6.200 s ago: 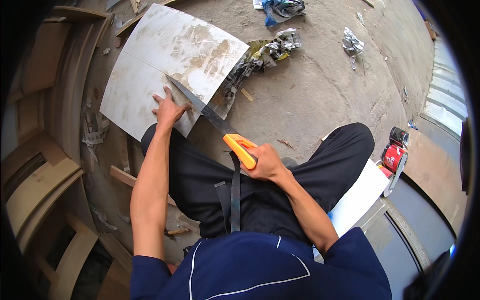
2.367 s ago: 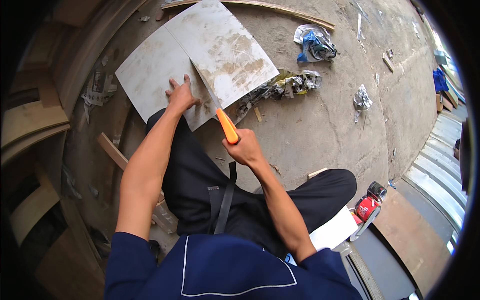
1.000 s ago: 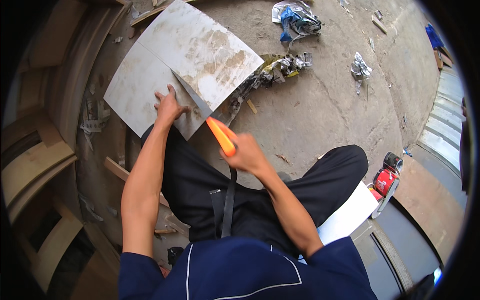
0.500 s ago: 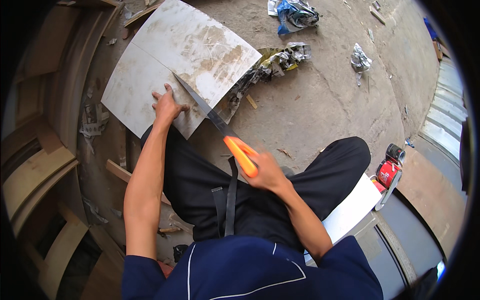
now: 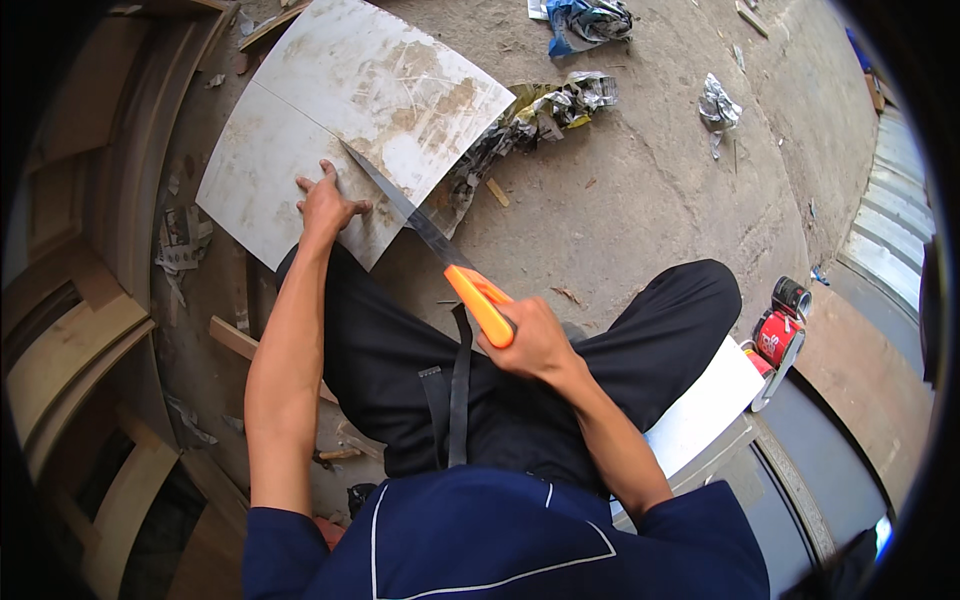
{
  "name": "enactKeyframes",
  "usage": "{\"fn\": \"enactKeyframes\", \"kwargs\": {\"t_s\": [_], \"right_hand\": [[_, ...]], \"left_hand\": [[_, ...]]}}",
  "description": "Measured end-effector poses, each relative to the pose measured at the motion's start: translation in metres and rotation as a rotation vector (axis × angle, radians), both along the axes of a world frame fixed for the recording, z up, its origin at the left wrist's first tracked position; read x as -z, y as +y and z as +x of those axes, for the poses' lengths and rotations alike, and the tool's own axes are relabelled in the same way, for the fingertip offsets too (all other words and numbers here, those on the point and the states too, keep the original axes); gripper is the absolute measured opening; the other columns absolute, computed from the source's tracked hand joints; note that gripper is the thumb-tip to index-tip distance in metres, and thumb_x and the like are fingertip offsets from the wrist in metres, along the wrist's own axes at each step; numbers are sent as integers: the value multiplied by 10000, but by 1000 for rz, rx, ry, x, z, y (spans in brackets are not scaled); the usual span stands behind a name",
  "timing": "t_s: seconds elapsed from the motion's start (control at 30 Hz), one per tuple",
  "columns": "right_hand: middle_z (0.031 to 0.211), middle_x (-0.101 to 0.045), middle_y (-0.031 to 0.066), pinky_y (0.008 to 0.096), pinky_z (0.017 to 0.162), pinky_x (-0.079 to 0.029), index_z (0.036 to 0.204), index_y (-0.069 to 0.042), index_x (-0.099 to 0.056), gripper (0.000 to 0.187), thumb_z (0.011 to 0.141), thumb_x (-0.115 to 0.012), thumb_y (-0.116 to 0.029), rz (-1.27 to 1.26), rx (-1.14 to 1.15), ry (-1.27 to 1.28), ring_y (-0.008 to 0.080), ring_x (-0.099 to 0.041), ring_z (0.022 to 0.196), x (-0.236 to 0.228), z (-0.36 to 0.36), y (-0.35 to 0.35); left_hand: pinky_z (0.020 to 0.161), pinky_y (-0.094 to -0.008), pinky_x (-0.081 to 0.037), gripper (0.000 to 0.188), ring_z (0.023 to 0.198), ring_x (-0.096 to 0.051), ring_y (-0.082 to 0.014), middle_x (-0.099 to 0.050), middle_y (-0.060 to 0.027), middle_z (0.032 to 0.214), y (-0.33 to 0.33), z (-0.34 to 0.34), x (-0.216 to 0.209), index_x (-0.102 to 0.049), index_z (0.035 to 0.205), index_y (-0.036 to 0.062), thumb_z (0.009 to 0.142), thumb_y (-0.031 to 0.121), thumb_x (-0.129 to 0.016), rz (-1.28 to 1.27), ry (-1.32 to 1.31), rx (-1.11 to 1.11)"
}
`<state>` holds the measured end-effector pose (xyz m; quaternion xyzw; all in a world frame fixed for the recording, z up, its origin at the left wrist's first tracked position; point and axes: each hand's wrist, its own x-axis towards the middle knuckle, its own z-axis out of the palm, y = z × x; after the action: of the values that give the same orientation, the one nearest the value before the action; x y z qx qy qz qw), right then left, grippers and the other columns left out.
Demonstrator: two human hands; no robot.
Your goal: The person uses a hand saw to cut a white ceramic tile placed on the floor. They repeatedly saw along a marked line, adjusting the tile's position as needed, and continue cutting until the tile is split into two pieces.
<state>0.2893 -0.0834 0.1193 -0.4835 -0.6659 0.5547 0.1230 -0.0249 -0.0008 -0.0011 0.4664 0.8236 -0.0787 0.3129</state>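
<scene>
A dirty white board (image 5: 400,90) lies in front of me, with a thin straight line running across it from its left edge toward the saw tip. My left hand (image 5: 328,205) is spread on the near part of the board, fingers apart and pressing down. In my right hand (image 5: 535,342) is the orange handle of a handsaw (image 5: 425,227), the fingers wrapped round it. The dark blade crosses the board's right edge, its tip on the white surface a little right of my left fingers. Part of the blade's lower edge cannot be made out.
Crumpled foil-like wrapping (image 5: 545,115) lies against the board's right side, a blue wrapper (image 5: 585,25) beyond it. Wooden frames (image 5: 75,350) stand along the left. Red and black cans (image 5: 775,335) sit at the right by a white panel (image 5: 705,405). Wood scraps litter the floor.
The saw and my right hand have shifted only slightly; the right hand was blurred and now is sharp. My left hand stays on the board. The whole view has drifted slightly.
</scene>
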Motion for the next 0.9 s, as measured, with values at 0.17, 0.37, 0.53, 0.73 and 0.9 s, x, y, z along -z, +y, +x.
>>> {"fn": "enactKeyframes", "kwargs": {"t_s": [0.17, 0.37, 0.53, 0.73, 0.9], "right_hand": [[632, -592, 199, 455, 606, -484, 719, -30, -636, 267, 712, -667, -294, 82, 11, -41, 392, -587, 616, 53, -63, 47], [690, -626, 208, 453, 643, -509, 727, -50, -665, 254, 712, -650, -304, -38, 7, -7, 390, -616, 654, 16, -10, 3], [638, -591, 198, 417, 609, -484, 766, -19, -632, 194, 701, -652, -201, 36, -15, -37, 377, -596, 609, 49, -40, 33], [666, -601, 199, 414, 604, -484, 792, -24, -637, 205, 704, -671, -205, 65, 1, 37, 379, -594, 613, 26, -25, 22], [684, -610, 192, 431, 610, -479, 762, -32, -626, 226, 712, -697, -241, 55, 1, 15, 381, -592, 638, 22, 1, -1]], "left_hand": [[1071, -604, -198, 1191, 1396, -120, -459, -350, -433, 1315, 15, 13, 2, -135, 1468, 0, 584, 329, -862, -17, 0, 58], [1066, -606, -203, 1181, 1393, -120, -468, -372, -428, 1301, 2, 4, -7, -142, 1465, -8, 592, 338, -857, -22, -11, 31], [1071, -595, -203, 1187, 1395, -121, -462, -335, -463, 1296, 8, 15, 3, -131, 1467, -3, 592, 341, -855, 22, -36, 66], [1072, -592, -204, 1197, 1390, -134, -466, -239, -486, 1331, 7, 5, -4, -125, 1470, 6, 584, 334, -860, -38, -27, 26], [1076, -585, -203, 1210, 1385, -154, -470, -181, -492, 1350, 4, 0, 3, -121, 1473, 14, 576, 338, -866, -17, -13, 12]]}}
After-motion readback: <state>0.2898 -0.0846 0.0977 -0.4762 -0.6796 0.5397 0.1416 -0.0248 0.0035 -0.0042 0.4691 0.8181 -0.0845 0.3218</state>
